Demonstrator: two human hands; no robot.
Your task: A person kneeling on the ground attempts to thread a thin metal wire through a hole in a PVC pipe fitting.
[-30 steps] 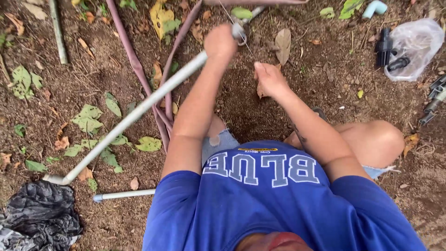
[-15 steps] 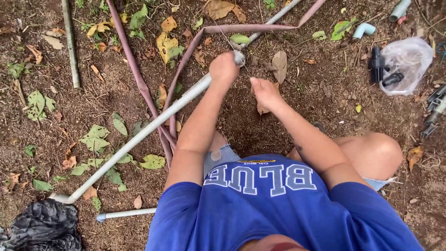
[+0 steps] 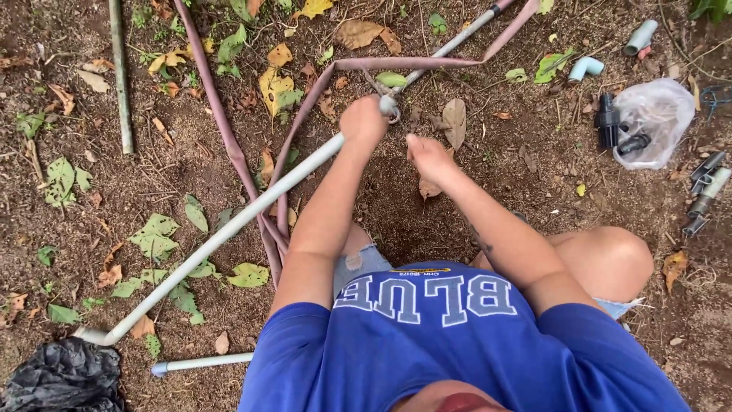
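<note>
At 12 o'clock, left hand (image 3: 363, 122) clenched around long grey-white pipe (image 3: 229, 226) with metal clamp (image 3: 390, 106); right hand (image 3: 429, 158) at 1 o'clock, loosely curled, holding nothing.

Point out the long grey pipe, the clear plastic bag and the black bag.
long grey pipe (image 3: 229, 225), head view, middle of its bare length.
clear plastic bag (image 3: 662, 114), head view, its crumpled upper side.
black bag (image 3: 61, 378), head view, its wrinkled top.
</note>
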